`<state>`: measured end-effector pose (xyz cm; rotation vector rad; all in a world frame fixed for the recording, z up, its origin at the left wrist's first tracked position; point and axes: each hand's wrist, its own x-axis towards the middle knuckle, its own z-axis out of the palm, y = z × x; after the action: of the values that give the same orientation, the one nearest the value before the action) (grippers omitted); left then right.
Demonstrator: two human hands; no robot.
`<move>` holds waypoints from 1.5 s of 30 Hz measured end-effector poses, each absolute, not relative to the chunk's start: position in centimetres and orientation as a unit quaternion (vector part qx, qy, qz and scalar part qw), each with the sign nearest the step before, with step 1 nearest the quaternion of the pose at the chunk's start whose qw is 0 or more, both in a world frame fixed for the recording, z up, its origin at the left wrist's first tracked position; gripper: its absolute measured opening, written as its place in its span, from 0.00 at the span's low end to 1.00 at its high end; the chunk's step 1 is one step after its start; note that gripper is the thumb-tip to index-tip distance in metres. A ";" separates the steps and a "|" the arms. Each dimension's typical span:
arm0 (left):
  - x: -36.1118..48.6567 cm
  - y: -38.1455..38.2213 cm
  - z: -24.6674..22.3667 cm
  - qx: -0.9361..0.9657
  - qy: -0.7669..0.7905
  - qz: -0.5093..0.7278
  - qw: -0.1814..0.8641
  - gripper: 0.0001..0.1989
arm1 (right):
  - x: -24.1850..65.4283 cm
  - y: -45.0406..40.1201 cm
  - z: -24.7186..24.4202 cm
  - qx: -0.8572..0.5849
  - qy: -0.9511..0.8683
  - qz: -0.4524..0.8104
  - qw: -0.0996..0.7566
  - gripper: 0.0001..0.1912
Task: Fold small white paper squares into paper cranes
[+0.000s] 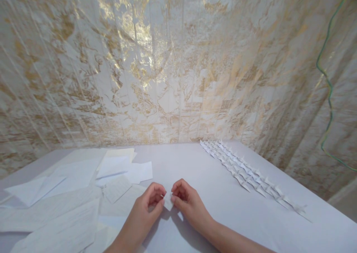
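A small folded piece of white paper is held just above the white table, between my two hands. My left hand pinches its left edge between thumb and fingers. On the opposite edge, the thumb and fingertips of my right hand are closed on the same paper. Fingertips cover both sides of it, so its exact fold is hard to make out. To the right stand rows of small folded paper cranes, several in each row.
Loose white paper sheets overlap across the left of the table, some with faint writing and some folded. Behind the table rises a wall covering with a gold pattern. A green wire hangs at the right.
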<state>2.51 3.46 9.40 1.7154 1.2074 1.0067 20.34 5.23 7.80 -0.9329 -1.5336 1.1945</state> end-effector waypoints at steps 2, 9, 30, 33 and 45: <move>2.6 3.5 9.4 0.688 0.468 0.385 0.399 0.07 | 20.4 5.5 7.6 -0.390 -0.632 0.482 0.464 0.03; 2.6 3.5 9.4 0.711 0.503 0.350 0.344 0.09 | 20.6 5.6 7.7 -0.427 -0.684 0.421 0.416 0.07; 2.3 3.7 9.6 0.836 0.495 0.188 0.147 0.09 | 21.6 6.3 7.8 -0.404 -0.844 0.200 0.291 0.17; 2.3 3.7 9.6 0.833 0.500 0.188 0.142 0.10 | 21.5 6.1 7.9 -0.389 -0.854 0.188 0.288 0.16; 2.6 3.2 9.7 0.812 0.514 0.213 0.177 0.07 | 21.2 6.0 8.3 -0.397 -0.855 0.181 0.280 0.11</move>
<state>2.55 3.22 9.67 2.2987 1.4553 0.6032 21.20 5.96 8.28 -1.0636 -2.2935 0.4840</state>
